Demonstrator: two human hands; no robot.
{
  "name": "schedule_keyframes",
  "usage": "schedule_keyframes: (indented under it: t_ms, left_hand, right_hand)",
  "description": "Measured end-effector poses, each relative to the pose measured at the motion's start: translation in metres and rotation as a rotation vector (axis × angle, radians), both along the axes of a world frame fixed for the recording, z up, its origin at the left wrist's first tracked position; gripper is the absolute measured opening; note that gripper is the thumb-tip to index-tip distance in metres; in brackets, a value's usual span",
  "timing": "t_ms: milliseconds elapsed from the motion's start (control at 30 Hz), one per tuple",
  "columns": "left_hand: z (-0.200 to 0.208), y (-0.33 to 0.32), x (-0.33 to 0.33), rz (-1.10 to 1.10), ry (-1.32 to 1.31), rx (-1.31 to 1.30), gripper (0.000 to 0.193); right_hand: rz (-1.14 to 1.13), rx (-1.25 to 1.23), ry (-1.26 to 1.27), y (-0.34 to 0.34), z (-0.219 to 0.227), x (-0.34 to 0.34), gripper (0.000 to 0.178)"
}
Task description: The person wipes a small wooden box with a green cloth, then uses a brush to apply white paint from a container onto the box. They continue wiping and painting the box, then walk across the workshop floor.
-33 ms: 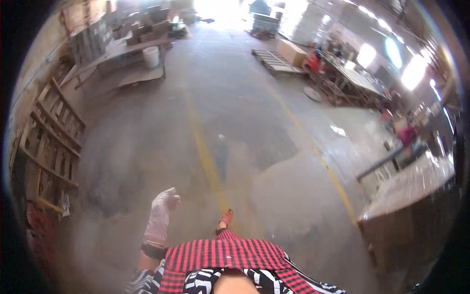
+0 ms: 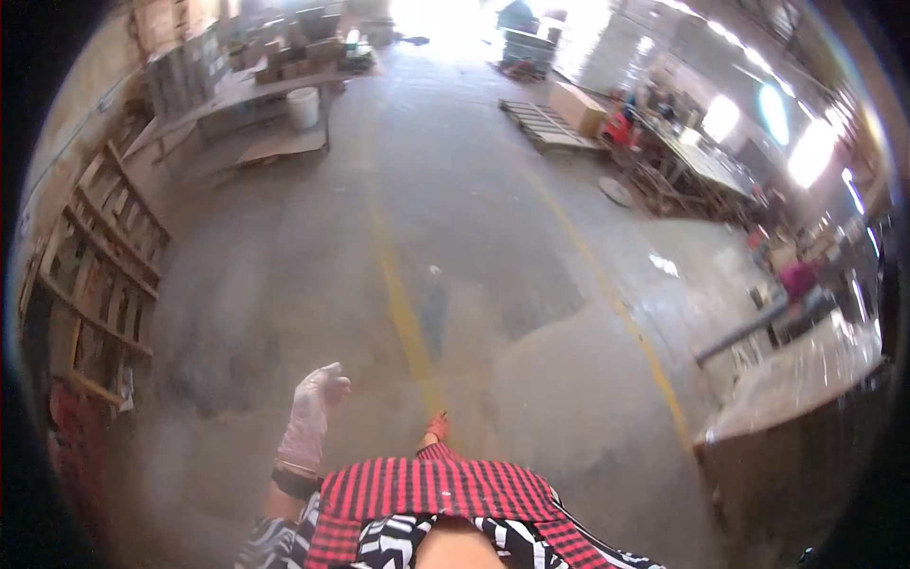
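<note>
My left hand (image 2: 314,408), in a thin whitish glove with a dark band at the wrist, hangs out in front at the lower left over the concrete floor (image 2: 284,322). Its fingers are curled in together, and nothing shows in them or touches them. My right hand is out of view. A red-and-black checked apron (image 2: 436,486) covers my front over black-and-white patterned clothing. One foot (image 2: 437,427) in a reddish sandal shows ahead of the apron, beside a yellow floor line (image 2: 402,318).
Wooden pallets (image 2: 109,256) lean along the left wall. Beyond them stands a table (image 2: 237,95) with a white bucket (image 2: 303,108) by it. At right are a plastic-wrapped stack (image 2: 796,384), a cluttered workbench (image 2: 697,156) and a slatted pallet (image 2: 545,126) beside a cardboard box (image 2: 576,108).
The surroundings have shifted slightly right and down in the picture. My left hand keeps nearly the same place and shape; the sandalled foot sits a little lower.
</note>
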State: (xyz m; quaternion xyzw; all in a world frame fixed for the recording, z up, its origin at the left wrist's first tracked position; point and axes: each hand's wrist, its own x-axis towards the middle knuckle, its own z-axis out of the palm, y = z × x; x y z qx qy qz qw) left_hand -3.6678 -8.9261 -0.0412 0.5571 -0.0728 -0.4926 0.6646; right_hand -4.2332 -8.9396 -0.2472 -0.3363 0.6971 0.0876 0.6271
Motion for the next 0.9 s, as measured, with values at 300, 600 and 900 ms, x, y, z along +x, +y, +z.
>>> schedule_keyframes:
  t_ms: [300,600,900]
  left_hand:
    - [-0.059,-0.187,0.101,0.28,-0.034,0.106,0.031]
    - [-0.095,-0.495,0.207,0.274,0.0,0.104,0.032]
    - [-0.065,-0.858,0.284,-0.196,-0.126,-0.032,0.029]
  right_hand:
    - [0.288,-0.389,-0.109,-0.38,0.065,0.208,0.026]
    - [0.939,-1.03,-0.14,-0.662,-0.057,0.259,0.02]
    - [0.124,-0.187,-0.041,-0.942,-0.073,0.347,0.02]
